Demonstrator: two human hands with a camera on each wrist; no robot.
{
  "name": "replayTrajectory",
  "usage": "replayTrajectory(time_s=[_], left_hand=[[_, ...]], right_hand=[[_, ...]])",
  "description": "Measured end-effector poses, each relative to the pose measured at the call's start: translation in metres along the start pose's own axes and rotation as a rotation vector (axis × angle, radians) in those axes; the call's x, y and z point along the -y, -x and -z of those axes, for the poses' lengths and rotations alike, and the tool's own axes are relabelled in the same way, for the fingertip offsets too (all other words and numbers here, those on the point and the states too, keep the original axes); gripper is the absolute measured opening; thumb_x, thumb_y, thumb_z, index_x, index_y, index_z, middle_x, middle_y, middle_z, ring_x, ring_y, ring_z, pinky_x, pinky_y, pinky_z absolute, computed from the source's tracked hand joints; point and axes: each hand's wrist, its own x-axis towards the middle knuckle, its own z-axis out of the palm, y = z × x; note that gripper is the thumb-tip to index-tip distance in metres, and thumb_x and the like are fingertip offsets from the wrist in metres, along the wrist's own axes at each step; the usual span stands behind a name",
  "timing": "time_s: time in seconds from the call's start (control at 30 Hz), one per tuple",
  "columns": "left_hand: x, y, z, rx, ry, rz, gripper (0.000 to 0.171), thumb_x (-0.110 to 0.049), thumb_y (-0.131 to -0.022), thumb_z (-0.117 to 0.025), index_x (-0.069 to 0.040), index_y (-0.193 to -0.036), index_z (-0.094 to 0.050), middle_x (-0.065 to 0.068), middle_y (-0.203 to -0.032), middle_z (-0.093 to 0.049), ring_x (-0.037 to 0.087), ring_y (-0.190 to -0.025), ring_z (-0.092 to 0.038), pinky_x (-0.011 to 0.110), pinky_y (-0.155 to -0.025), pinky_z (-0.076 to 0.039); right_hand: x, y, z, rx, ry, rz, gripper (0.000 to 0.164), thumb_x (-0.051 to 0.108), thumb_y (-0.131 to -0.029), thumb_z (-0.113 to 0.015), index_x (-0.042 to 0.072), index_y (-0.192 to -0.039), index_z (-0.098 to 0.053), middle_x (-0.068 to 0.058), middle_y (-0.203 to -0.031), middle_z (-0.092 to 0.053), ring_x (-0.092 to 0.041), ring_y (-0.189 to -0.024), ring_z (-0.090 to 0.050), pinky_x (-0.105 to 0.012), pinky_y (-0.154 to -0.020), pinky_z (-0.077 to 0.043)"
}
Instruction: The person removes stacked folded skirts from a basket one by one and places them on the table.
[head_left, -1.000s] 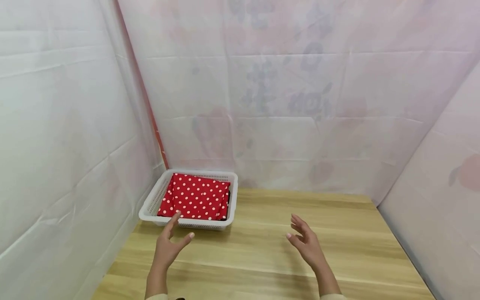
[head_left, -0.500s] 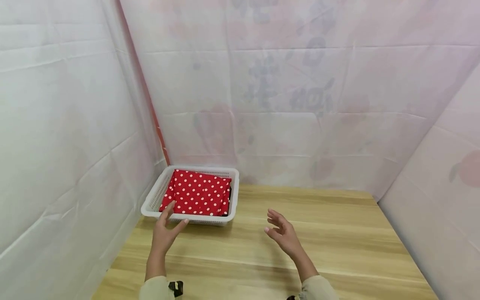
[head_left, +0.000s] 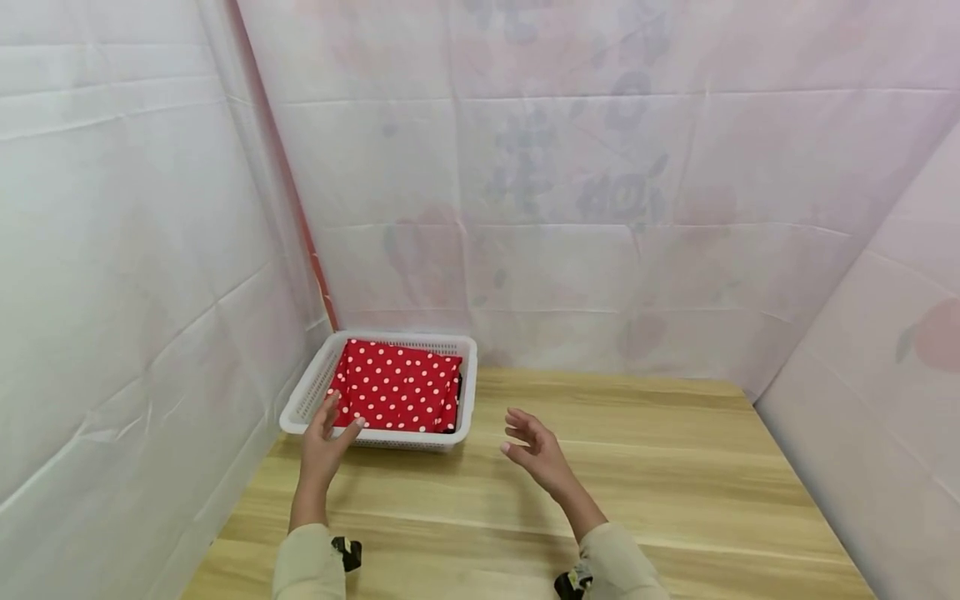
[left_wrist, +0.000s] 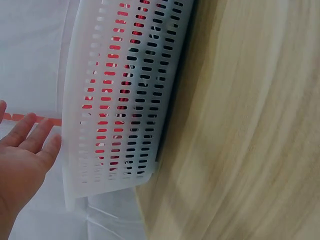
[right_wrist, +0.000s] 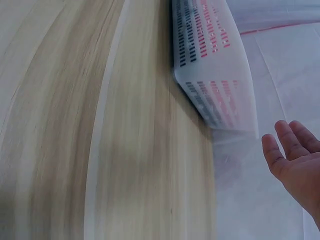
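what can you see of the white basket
A white, plastic-looking rectangular basket with a smooth rim and rows of slots in its walls. It stands upright at the far left of the table, holding a red dotted cloth and something dark beside it. The left hand is at its near rim, contact unclear; the right hand is clear of it.

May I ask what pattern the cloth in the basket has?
White dots on red cloth, clearest in the head view.
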Motion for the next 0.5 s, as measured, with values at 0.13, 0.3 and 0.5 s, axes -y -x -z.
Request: replayTrajectory(time_s=[0.13, 0.3, 0.5], left_hand=[[0.002, -0.003, 0.000, -0.019, 0.021, 0.005, 0.075, -0.024, -0.083, -0.072, -0.009, -0.145, -0.032, 0.016, -0.144, -0.032, 0.033, -0.132, -0.027, 0.047, -0.107, -0.021], [0.001, -0.011, 0.000, -0.037, 0.014, 0.010, 0.074, -0.027, -0.084, -0.071, -0.012, -0.145, -0.032, 0.016, -0.144, -0.032, 0.032, -0.131, -0.027, 0.046, -0.107, -0.021], [-0.006, -0.028, 0.002, -0.002, -0.034, 0.069, 0.078, -0.032, -0.084, -0.069, -0.016, -0.148, -0.026, 0.013, -0.148, -0.026, 0.031, -0.134, -0.022, 0.049, -0.104, -0.026]], right_hand=[[0.000, -0.005, -0.013, 0.004, -0.039, -0.013, 0.054, 0.004, -0.087, -0.063, -0.004, -0.136, -0.040, -0.025, -0.132, -0.043, -0.044, -0.119, -0.041, -0.038, -0.091, -0.045], [0.002, -0.017, -0.032, 0.008, -0.081, -0.013, 0.052, 0.001, -0.088, -0.060, -0.006, -0.136, -0.039, -0.028, -0.132, -0.042, -0.045, -0.119, -0.041, -0.038, -0.091, -0.045], [0.024, -0.033, -0.048, 0.034, -0.110, 0.002, 0.051, -0.003, -0.089, -0.057, -0.008, -0.135, -0.037, -0.030, -0.133, -0.040, -0.046, -0.119, -0.041, -0.040, -0.091, -0.045]])
